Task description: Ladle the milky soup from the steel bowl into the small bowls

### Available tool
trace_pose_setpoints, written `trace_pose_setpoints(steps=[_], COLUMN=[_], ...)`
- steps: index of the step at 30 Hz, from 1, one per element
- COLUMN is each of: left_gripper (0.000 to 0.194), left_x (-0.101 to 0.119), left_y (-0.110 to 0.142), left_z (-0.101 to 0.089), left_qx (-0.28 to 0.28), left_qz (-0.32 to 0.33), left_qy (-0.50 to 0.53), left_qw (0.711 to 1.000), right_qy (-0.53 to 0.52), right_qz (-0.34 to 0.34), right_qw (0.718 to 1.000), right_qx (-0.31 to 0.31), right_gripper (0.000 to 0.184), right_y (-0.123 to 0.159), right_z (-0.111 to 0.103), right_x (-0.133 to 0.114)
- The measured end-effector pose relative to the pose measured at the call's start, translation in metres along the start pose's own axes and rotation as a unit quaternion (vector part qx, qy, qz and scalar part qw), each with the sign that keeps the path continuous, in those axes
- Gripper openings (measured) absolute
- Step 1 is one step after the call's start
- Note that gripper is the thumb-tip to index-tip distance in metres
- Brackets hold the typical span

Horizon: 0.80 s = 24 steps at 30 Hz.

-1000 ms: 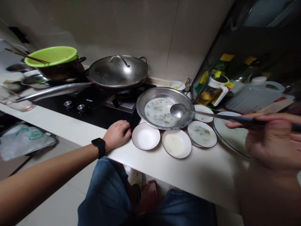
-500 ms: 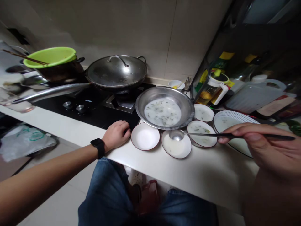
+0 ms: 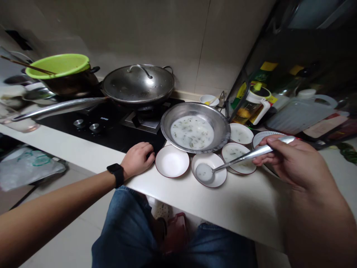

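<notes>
In my right hand is the handle of a metal ladle, with my fingers wrapped round it. The ladle's scoop sits over the near white bowl and holds milky soup with dark bits. My left hand rests on the counter's front edge with its fingers curled in, holding nothing visible. Just right of it stands a white bowl with no soup showing. Behind the bowls is a wide steel basin of milky soup with green bits. Two more bowls of soup, one bowl and a farther bowl, stand right of it.
A lidded wok stands on the black gas hob, its long handle reaching left. Farther left is a dark pot with a green basin on top. Bottles and a plastic jug line the right side. A patterned dish lies partly behind my right hand.
My right hand has turned the ladle, bringing its scoop lower and slightly left with its hollow facing up. Soup now shows in the scoop. The left hand has stayed in place.
</notes>
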<state>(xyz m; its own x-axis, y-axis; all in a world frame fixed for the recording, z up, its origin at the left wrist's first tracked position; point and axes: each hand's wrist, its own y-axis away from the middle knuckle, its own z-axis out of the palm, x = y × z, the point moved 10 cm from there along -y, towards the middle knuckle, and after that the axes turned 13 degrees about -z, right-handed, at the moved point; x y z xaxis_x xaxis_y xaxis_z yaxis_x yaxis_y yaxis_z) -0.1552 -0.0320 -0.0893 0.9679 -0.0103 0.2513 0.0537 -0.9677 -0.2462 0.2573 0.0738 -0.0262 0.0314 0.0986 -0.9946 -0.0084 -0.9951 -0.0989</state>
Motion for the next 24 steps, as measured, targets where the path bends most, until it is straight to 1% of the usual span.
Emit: trace_pose_setpoints(steps=[2, 3, 7, 10, 15, 18, 20, 21, 23, 24], left_gripper=[0.021, 0.021, 0.019, 0.020, 0.019, 0.020, 0.020, 0.020, 0.020, 0.020], left_x=[0.000, 0.000, -0.001, 0.000, 0.000, 0.000, 0.000, 0.000, 0.000, 0.000], left_y=[0.000, 0.000, 0.000, 0.000, 0.000, 0.000, 0.000, 0.000, 0.000, 0.000], left_z=[0.000, 0.000, 0.001, 0.002, 0.001, 0.001, 0.001, 0.001, 0.001, 0.001], left_qx=[0.000, 0.000, 0.001, -0.001, 0.002, 0.002, 0.000, -0.001, -0.002, -0.002], left_qz=[0.002, 0.003, 0.004, 0.007, 0.007, 0.007, 0.004, 0.004, 0.003, 0.003], left_qy=[-0.001, -0.002, -0.004, -0.003, -0.004, -0.004, -0.003, -0.003, -0.003, -0.002], left_qw=[1.000, 1.000, 1.000, 1.000, 1.000, 1.000, 1.000, 1.000, 1.000, 1.000], right_qy=[-0.014, -0.015, -0.007, -0.010, -0.029, -0.046, -0.053, -0.054, -0.045, -0.034], right_qz=[-0.005, -0.015, -0.049, -0.073, -0.131, -0.148, -0.165, -0.175, -0.196, -0.208], right_qw=[1.000, 1.000, 0.996, 0.992, 0.978, 0.969, 0.965, 0.965, 0.966, 0.968], right_qx=[-0.001, 0.008, 0.069, 0.106, 0.160, 0.192, 0.196, 0.188, 0.160, 0.136], right_gripper=[0.030, 0.031, 0.029, 0.026, 0.021, 0.019, 0.022, 0.024, 0.027, 0.026], right_y=[-0.001, -0.001, 0.002, 0.005, 0.008, 0.009, 0.009, 0.009, 0.011, 0.011], right_z=[-0.003, -0.006, -0.020, -0.025, -0.028, -0.025, -0.019, -0.014, -0.004, 0.003], right_x=[-0.001, -0.003, -0.016, -0.025, -0.042, -0.045, -0.045, -0.044, -0.041, -0.039])
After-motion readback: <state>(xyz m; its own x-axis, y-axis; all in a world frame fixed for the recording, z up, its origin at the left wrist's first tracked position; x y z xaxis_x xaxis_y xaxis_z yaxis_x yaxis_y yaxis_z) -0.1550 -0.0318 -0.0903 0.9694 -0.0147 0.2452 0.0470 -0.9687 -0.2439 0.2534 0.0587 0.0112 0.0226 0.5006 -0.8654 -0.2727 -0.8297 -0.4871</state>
